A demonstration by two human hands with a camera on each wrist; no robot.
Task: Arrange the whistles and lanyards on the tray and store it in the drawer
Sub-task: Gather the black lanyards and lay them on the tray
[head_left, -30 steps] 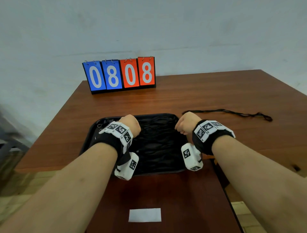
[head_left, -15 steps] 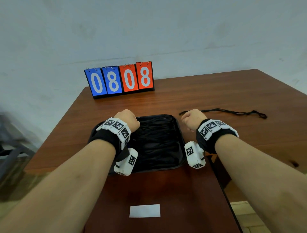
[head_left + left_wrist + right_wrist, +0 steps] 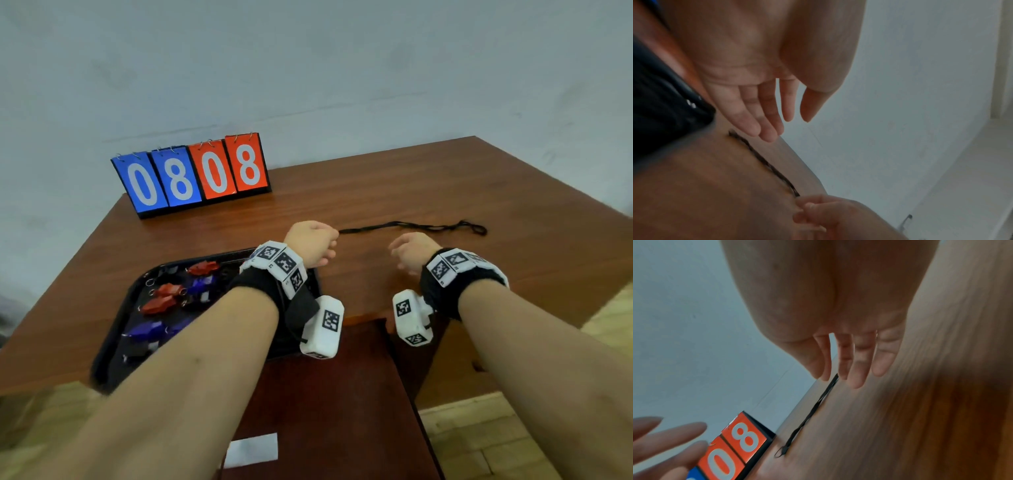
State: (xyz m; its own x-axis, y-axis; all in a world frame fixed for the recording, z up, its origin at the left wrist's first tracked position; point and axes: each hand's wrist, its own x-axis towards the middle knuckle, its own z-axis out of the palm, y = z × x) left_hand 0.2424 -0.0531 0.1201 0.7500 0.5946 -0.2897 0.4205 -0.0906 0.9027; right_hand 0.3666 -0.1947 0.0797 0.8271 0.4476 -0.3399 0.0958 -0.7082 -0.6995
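Tray [image 3: 113, 329] now uncovered, whistles [image 3: 164, 303] showing | both hands shifted right toward lanyard [image 3: 411, 226] | grips spread, empty

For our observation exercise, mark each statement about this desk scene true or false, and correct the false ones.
1. A black lanyard lies on the table, outside the tray. True.
2. The scoreboard reads 0808. True.
3. The right hand holds a whistle. False: it holds nothing, fingers straight.
4. Only red whistles lie in the tray. False: blue whistles lie there too.
5. The left hand grips the tray. False: it is open near the lanyard's end.
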